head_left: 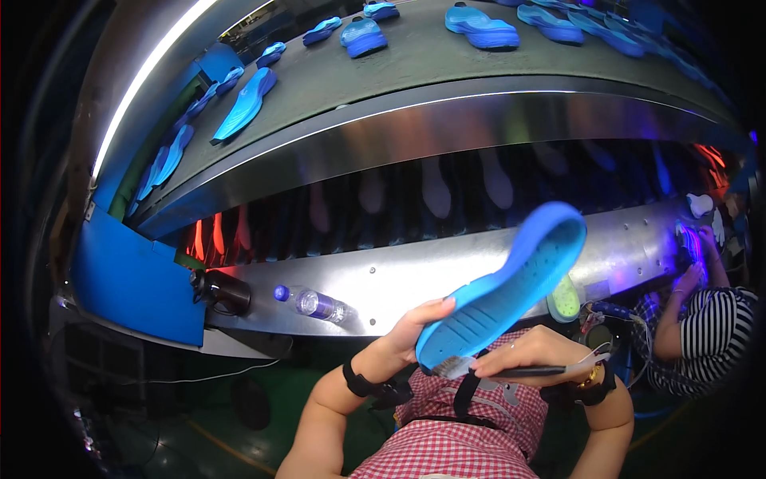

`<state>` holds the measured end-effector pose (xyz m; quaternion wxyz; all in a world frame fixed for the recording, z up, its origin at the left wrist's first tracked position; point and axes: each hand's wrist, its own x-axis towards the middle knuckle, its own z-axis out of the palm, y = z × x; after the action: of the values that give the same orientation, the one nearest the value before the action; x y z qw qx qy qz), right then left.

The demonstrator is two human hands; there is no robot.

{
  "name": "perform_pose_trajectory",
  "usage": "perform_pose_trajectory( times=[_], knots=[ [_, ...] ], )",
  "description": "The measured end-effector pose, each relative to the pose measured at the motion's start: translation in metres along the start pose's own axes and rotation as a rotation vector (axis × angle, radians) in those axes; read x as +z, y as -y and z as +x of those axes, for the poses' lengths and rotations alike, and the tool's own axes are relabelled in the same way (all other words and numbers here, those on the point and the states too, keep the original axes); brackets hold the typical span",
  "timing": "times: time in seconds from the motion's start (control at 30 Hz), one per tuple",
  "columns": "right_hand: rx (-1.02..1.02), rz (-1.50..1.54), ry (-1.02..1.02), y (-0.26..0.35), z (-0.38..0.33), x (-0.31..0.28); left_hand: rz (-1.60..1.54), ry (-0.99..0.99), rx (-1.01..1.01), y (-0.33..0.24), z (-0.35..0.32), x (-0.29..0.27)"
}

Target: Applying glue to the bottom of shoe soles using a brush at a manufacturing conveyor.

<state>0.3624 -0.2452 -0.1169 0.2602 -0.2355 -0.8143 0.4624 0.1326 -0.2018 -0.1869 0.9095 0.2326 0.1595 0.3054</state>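
Note:
My left hand (411,323) holds a bright blue shoe sole (507,283) by its heel end, tilted up to the right with the ribbed tread side facing me. My right hand (531,351) grips a dark-handled brush (495,369) lying level, its pale bristles touching the sole's lower edge. Both wrists carry black straps. A red-and-white checked garment (463,435) lies below my hands.
A curved metal conveyor (415,132) in front carries several blue soles (243,108) on its upper belt. A plastic bottle (313,303) and a dark mug (223,291) rest on the steel ledge. At the right, a person in a striped top (706,339) handles a sole. Green floor lies below.

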Motion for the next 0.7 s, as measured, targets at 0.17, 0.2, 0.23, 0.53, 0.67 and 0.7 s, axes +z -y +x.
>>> perform_pose_trajectory(
  times=[0.17,0.2,0.23,0.53,0.67,0.7],
  knots=[
    [-0.040,-0.026,0.104,0.006,-0.006,-0.012,0.189,-0.066,-0.304,-0.002,-0.003,0.007],
    [0.053,-0.023,0.077,0.002,-0.008,-0.010,0.185,-0.065,-0.302,-0.002,-0.002,0.011],
    [0.055,-0.023,0.080,-0.006,-0.011,-0.005,0.220,-0.070,-0.311,-0.003,-0.002,0.016],
    [0.040,-0.137,0.125,-0.016,-0.018,-0.016,0.370,-0.172,-0.347,-0.005,-0.015,0.012],
    [0.099,-0.307,0.303,0.004,-0.014,-0.028,0.312,-0.204,-0.368,-0.003,-0.019,0.005],
    [0.156,-0.308,0.356,0.008,-0.013,-0.029,0.311,-0.204,-0.369,-0.003,-0.020,0.005]
  ],
)
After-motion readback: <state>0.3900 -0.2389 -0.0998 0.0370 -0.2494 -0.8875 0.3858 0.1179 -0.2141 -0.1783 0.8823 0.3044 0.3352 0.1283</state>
